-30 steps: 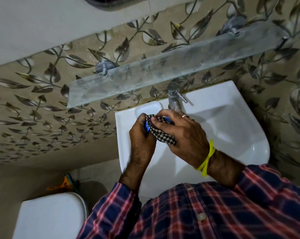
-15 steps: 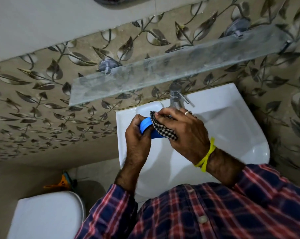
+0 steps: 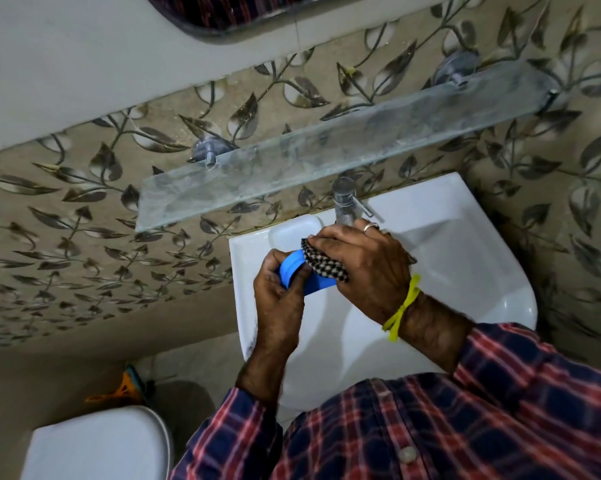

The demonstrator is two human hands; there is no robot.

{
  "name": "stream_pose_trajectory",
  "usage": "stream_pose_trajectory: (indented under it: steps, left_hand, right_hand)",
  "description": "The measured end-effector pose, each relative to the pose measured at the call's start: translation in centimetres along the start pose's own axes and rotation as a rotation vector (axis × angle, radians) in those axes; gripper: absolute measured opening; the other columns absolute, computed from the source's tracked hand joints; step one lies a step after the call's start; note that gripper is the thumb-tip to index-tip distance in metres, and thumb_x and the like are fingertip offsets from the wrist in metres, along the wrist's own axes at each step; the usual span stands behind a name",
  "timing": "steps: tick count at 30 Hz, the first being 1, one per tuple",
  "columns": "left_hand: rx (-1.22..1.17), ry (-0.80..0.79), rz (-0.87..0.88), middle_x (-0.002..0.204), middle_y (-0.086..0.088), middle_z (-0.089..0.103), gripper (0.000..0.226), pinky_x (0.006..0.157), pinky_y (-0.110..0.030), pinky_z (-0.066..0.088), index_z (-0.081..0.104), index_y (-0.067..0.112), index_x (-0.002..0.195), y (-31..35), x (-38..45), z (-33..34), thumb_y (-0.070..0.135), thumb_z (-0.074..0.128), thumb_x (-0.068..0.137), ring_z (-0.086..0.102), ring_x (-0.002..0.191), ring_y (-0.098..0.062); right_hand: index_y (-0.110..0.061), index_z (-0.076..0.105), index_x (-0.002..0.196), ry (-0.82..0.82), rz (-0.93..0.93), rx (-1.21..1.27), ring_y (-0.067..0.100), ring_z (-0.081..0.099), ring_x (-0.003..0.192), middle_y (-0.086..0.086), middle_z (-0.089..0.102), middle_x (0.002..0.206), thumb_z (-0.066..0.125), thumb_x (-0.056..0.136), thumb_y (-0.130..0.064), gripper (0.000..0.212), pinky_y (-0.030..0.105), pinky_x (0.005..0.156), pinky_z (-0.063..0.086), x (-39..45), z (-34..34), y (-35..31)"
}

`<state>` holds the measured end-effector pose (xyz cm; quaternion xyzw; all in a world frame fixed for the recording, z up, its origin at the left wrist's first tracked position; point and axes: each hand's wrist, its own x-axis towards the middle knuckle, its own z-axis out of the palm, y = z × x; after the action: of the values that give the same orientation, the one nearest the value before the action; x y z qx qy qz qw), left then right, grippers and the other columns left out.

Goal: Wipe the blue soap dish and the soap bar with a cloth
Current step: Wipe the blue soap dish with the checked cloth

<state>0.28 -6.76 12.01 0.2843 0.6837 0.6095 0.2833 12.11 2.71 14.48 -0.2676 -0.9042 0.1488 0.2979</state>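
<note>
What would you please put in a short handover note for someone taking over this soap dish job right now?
Left hand: gripping the blue soap dish, held up over the white sink.
Right hand: pressing the checked cloth against the dish's right side.
Soap bar: not visible in this view.
Done: wiping of the dish is under way; I cannot tell how clean it is.
Left: finish the dish, then find and wipe the soap bar.

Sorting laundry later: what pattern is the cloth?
Black-and-white checks on the cloth, seen in the head view.
</note>
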Motion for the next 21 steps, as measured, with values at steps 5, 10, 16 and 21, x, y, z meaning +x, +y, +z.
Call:
stream_pose_trajectory:
  steps: [5,10,16,21]
  left_hand:
    - [0.483,-0.073,0.104,0.075,0.014,0.063,0.032,0.062,-0.020,0.047,0.058,0.024,0.081,1.5,1.9,0.3,-0.003,0.074,0.078,0.058,0.069,-0.001]
    - [0.414,0.054,0.135,0.060,0.005,0.055,0.022,0.056,-0.037,0.046,0.054,0.011,0.070,1.5,1.9,0.4,-0.005,0.069,0.076,0.045,0.061,-0.009]
    - [0.297,0.092,0.083,0.061,0.008,0.046,0.036,0.056,-0.032,0.036,0.043,0.017,0.068,1.3,1.3,0.8,-0.009,0.066,0.076,0.040,0.063,-0.011]
    - [0.366,0.096,0.123,0.065,0.009,0.052,0.040,0.058,-0.032,0.042,0.047,0.023,0.069,1.6,0.7,-0.2,-0.008,0.071,0.079,0.047,0.063,-0.012]
  right_hand:
    - [-0.010,0.074,0.113,0.053,-0.037,-0.036,0.034,0.064,0.083,0.004,0.074,0.111,0.050,0.083,-0.005,0.038,0.043,0.067,0.056,-0.2,-0.1,-0.2]
    - [-0.014,0.072,0.119,0.092,-0.151,-0.078,0.033,0.065,0.085,0.001,0.071,0.124,0.053,0.093,-0.008,0.032,0.040,0.072,0.056,-1.0,-0.5,-0.8]
    - [-0.013,0.071,0.121,0.017,-0.118,-0.026,0.035,0.063,0.086,0.000,0.069,0.127,0.050,0.083,-0.005,0.044,0.042,0.074,0.057,-0.5,-0.6,-1.1]
    - [-0.014,0.069,0.124,0.029,-0.116,-0.053,0.033,0.061,0.082,-0.001,0.068,0.129,0.053,0.084,-0.004,0.044,0.040,0.076,0.055,-0.3,-0.9,0.1]
